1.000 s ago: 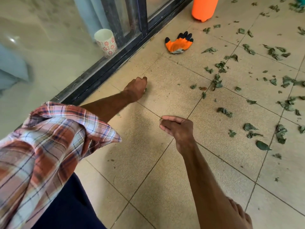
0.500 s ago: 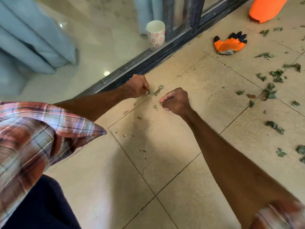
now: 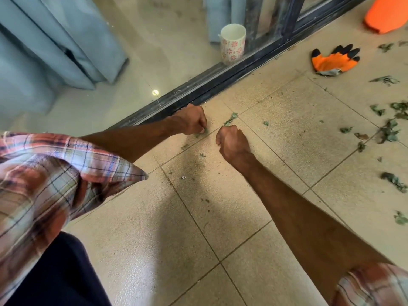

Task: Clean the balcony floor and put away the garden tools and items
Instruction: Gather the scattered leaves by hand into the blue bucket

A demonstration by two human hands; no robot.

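Left hand [image 3: 194, 120] pinches a leaf scrap [image 3: 203, 131] on the floor [image 3: 254, 217]; right hand [image 3: 231, 143] is fisted — whether it holds anything is hidden. Orange container [image 3: 386, 16] — cut off at the edge.

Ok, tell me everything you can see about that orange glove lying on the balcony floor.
The orange glove is a single work glove with a bright orange body and black tips on the thumb and all four fingers, which looks like coated knit fabric. Its grey cuff is crumpled at the near end. It lies flat and limp on the tan tiled floor, fingers fanned away from the camera, close to the dark door track. Only the floor touches it.
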